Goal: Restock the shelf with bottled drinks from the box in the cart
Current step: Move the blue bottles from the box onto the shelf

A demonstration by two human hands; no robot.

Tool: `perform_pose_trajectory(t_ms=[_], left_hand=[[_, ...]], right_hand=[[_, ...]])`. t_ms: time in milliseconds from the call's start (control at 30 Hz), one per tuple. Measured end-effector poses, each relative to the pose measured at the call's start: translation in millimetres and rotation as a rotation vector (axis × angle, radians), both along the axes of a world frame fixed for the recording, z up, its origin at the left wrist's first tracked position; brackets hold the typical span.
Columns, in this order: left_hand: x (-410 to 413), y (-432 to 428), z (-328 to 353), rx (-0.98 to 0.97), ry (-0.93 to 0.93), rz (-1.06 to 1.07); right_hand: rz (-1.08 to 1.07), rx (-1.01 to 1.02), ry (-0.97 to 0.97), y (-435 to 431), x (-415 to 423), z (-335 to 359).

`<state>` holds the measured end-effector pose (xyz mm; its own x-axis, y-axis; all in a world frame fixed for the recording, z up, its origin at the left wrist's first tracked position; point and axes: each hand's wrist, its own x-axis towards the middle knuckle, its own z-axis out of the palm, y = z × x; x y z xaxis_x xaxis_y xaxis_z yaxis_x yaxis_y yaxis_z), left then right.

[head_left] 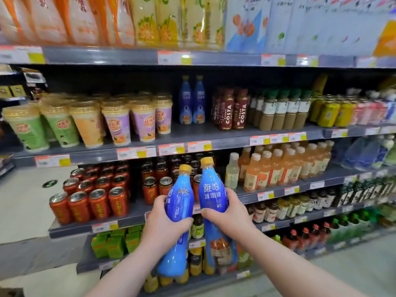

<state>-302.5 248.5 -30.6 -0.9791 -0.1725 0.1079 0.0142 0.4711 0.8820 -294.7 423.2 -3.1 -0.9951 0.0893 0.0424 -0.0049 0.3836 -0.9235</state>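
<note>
I hold two blue bottles with yellow caps upright in front of the shelves. My left hand (165, 224) grips the left blue bottle (179, 202) round its middle. My right hand (227, 213) grips the right blue bottle (211, 194), whose label faces me. Two more of the same blue bottles (192, 101) stand at the back of the second shelf (214, 139), with bare shelf in front of them. The box and the cart are out of view.
Milk tea cups (120, 123) stand left of that gap and brown Costa bottles (232, 110) right of it. Red cans (94, 200) and orange juice bottles (278, 166) fill the shelf below. Large bottles line the top shelf (214, 58).
</note>
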Motion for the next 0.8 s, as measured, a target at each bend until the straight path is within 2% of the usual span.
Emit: perform_pose_trajectory(t_ms=[500, 800], left_hand=[[-203, 13, 74, 0.131, 0.215, -0.084], [-247, -10, 103, 0.120, 0.309, -0.019]], right_hand=[[-0.079, 0.052, 0.167, 13, -193, 77], [-0.124, 0.087, 0.271, 0, -297, 116]])
